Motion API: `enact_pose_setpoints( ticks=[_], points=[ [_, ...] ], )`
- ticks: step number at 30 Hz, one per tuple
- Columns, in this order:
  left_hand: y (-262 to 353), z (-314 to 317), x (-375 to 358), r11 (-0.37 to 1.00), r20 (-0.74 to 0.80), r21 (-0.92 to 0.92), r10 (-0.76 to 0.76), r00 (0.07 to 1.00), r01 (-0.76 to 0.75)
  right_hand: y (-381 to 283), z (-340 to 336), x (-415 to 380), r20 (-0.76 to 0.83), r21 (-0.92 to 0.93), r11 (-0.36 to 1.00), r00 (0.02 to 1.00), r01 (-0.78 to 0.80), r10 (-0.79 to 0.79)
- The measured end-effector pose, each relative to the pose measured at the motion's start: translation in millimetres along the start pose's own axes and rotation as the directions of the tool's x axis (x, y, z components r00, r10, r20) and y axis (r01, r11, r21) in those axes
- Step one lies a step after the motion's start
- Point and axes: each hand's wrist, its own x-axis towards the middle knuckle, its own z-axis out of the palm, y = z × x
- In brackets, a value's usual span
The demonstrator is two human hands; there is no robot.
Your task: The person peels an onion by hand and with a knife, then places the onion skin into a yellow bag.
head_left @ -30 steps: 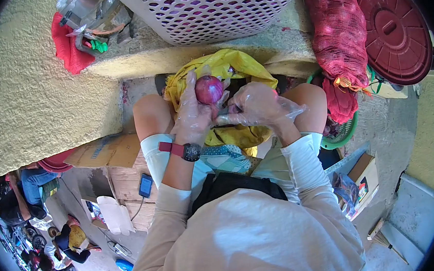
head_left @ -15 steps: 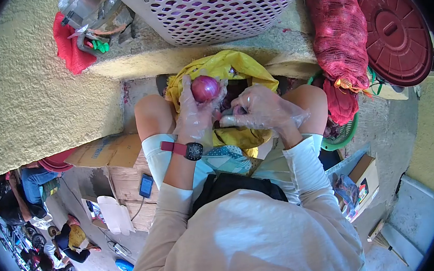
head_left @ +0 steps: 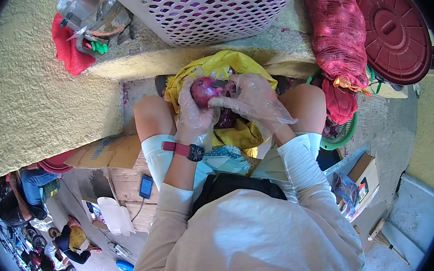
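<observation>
1. Right hand (head_left: 257,97) has come up and across to the onion (head_left: 203,92), which both hands now meet; half a second ago it worked lower, a little apart from it.
2. Around the onion, room is tight: the yellow sack (head_left: 239,62) curves beyond and beside the hands, its mouth open between the left knee (head_left: 153,115) and right knee (head_left: 304,102). Farther out, the concrete ledge (head_left: 143,64) runs across, just past the sack. Gray floor (head_left: 382,136) gives wider room off to the right.
3. From where I stand the onion looks round, glossy and purple-red, with a paler patch on the side toward the right hand. It is held up over the sack, where more dark purple onions (head_left: 227,118) show below.
4. Left hand (head_left: 192,109), in clear plastic, has its grip curled round the onion's outer side. The right grip, also in plastic, is partly closed on a small dark flat piece (head_left: 219,83) against the onion; I can't tell exactly what it is.
5. Beyond stands the pale perforated crate (head_left: 217,17). To the right lie the red mesh sack (head_left: 339,26), dark red lid (head_left: 393,29) and green basket (head_left: 352,135).
</observation>
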Motion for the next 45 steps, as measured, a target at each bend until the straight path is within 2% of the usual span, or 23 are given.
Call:
enact_pose_setpoints(
  ticks=[2, 5, 10, 12, 15, 17, 20, 21, 22, 23, 24, 25, 26, 28, 31, 34, 36, 38, 39, 40, 41, 42, 45],
  points=[
    [-6, 8, -1, 0.984, -0.158, 0.149, 0.124, 0.98, -0.101, 3, 4, 2, 0.004, -0.007, 1.0, 1.0, 0.011, -0.011],
    [-11, 24, -1, 0.995, -0.227, 0.039, 0.096, 0.969, -0.09, 3, 5, 0, -0.01, 0.016, 0.999, 0.999, 0.036, -0.035],
    [-9, 12, 1, 0.996, -0.2, 0.067, 0.07, 0.977, -0.058, 3, 5, 1, 0.01, -0.017, 0.999, 0.999, 0.037, -0.037],
    [-9, 15, 1, 0.997, -0.217, 0.062, 0.063, 0.974, -0.051, 1, 2, 1, 0.064, 0.045, 0.999, 0.998, 0.002, -0.005],
    [-8, 17, -2, 0.996, -0.214, 0.068, 0.068, 0.974, -0.055, -1, 1, 0, 0.031, 0.036, 0.999, 0.999, 0.008, -0.009],
    [-5, 4, 2, 0.999, -0.156, 0.045, 0.004, 0.988, 0.003, 3, 4, 0, 0.026, 0.025, 1.0, 0.999, 0.019, -0.019],
    [-8, 26, -5, 1.0, -0.22, 0.003, 0.01, 0.975, -0.01, 4, 6, 0, 0.03, 0.011, 1.0, 0.999, 0.028, -0.028],
    [-12, 5, 5, 1.0, -0.221, 0.002, 0.01, 0.975, -0.01, 3, 7, 0, 0.039, 0.007, 1.0, 0.999, 0.024, -0.024],
    [-19, -32, 22, 0.952, -0.194, 0.263, 0.209, 0.958, -0.155, 3, 7, 1, 0.039, 0.007, 1.0, 0.999, 0.024, -0.024],
    [-22, -52, 31, 0.817, -0.116, 0.501, 0.39, 0.913, -0.286, 4, 7, 1, 0.062, 0.027, 1.0, 0.998, 0.012, -0.013],
    [-19, -38, 25, 0.817, -0.116, 0.501, 0.39, 0.914, -0.285, 4, 7, 2, 0.086, 0.047, 0.999, 0.996, -0.001, -0.003],
    [-13, -10, 13, 0.948, -0.177, 0.251, 0.242, 0.954, -0.194, 5, 10, 2, 0.086, 0.047, 0.999, 0.996, -0.001, -0.003],
    [-10, 6, 7, 0.996, -0.195, -0.02, 0.08, 0.977, -0.086, 8, 14, 2, 0.077, 0.06, 0.998, 0.997, -0.004, 0.0],
    [-10, 4, 7, 0.996, -0.186, -0.04, 0.071, 0.98, -0.08, 6, 14, 1, 0.067, 0.075, 0.997, 0.998, -0.008, 0.003],
    [-10, 9, 4, 0.996, -0.189, -0.049, 0.059, 0.98, -0.07, 0, 9, 0, 0.145, 0.058, 0.994, 0.986, -0.093, 0.084],
    [-9, 25, -1, 0.998, -0.239, -0.042, 0.042, 0.97, -0.054, 0, 7, 0, 0.206, 0.059, 0.996, 0.977, -0.07, 0.056],
    [-8, 21, 0, 0.998, -0.272, -0.048, 0.027, 0.962, -0.041, 0, 7, -3, 0.207, 0.014, 1.0, 0.978, 0.024, -0.027],
    [-4, -1, 7, 0.999, -0.074, -0.032, -0.016, 0.997, 0.014, 3, 8, -4, 0.229, 0.031, 0.999, 0.973, 0.029, -0.036],
    [-4, 3, 6, 0.999, -0.074, -0.032, -0.015, 0.997, 0.013, 3, 8, -5, 0.251, 0.048, 0.998, 0.967, 0.033, -0.044],
    [-6, 8, 4, 0.999, -0.109, 0.001, 0.054, 0.993, -0.054, 1, 8, -6, 0.252, 0.048, 0.998, 0.967, 0.034, -0.045],
    [-6, 12, 2, 0.992, -0.14, 0.036, 0.123, 0.982, -0.119, -2, 7, -8, 0.131, 0.06, 0.997, 0.99, 0.043, -0.05],
    [-7, 13, 1, 0.992, -0.141, 0.035, 0.122, 0.982, -0.118, -3, 7, -9, 0.008, 0.072, 0.996, 0.999, 0.051, -0.052],
    [-10, 11, 3, 0.98, -0.115, 0.108, 0.182, 0.977, -0.17, -2, 5, -6, -0.045, 0.082, 0.997, 0.999, 0.006, -0.002]
  ],
)
